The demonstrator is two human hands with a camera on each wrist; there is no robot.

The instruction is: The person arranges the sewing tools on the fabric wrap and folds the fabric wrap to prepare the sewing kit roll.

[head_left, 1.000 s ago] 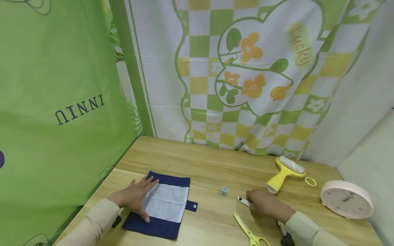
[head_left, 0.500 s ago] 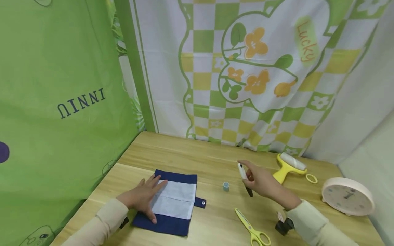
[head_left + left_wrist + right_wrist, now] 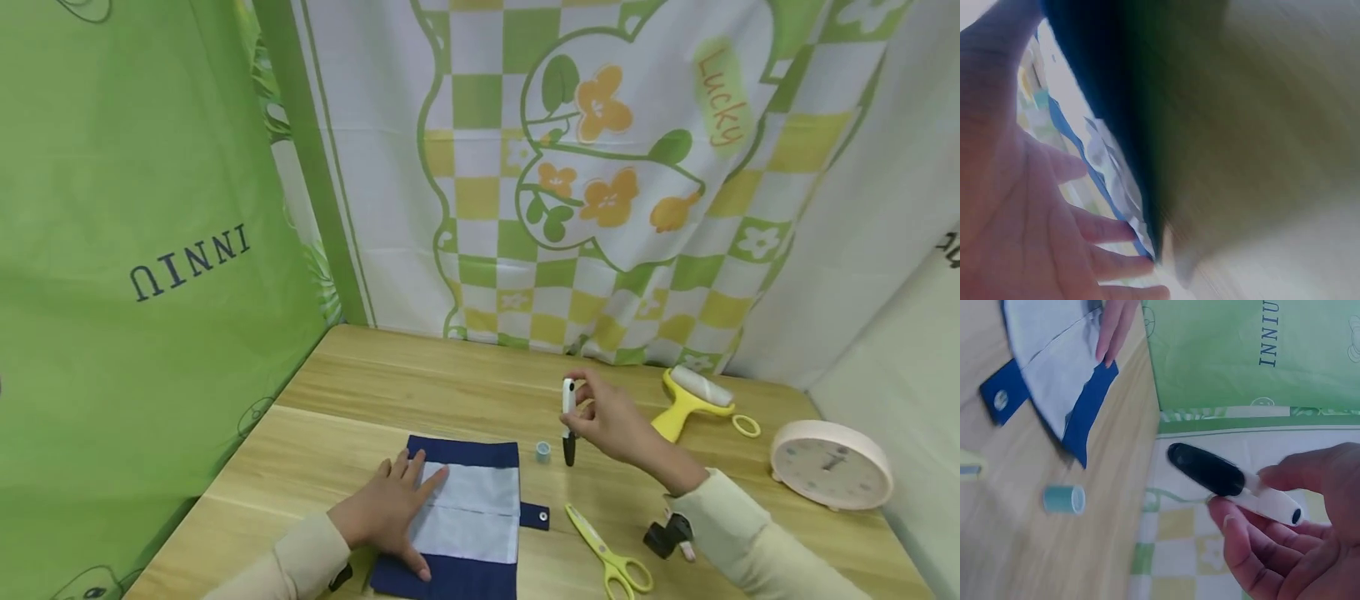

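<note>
My left hand (image 3: 390, 508) lies with spread fingers on the left part of a navy cloth roll-up case (image 3: 472, 521), opened out flat. Its lining is pale grey, and a snap tab (image 3: 535, 516) sticks out on the right. In my right hand (image 3: 615, 421), thumb and fingers pinch a slim white tool with a black cap (image 3: 568, 412), upright with the cap down; the cap hides its working end. The right wrist view shows a small hole in the white end of this capped tool (image 3: 1266, 506). A pale blue thread spool (image 3: 543, 452) stands between case and tool.
Yellow scissors (image 3: 606, 550) lie right of the case at the front. Further right are a yellow lint roller (image 3: 693, 400), a yellow ring (image 3: 746, 426) and a pink round clock (image 3: 832, 465). Curtains (image 3: 480, 250) hang behind the wooden table (image 3: 360, 375).
My right hand has lifted the capped tool off the table, turned it upright and brought it left towards the spool. The case has slid right under my left hand, closer to the spool.
</note>
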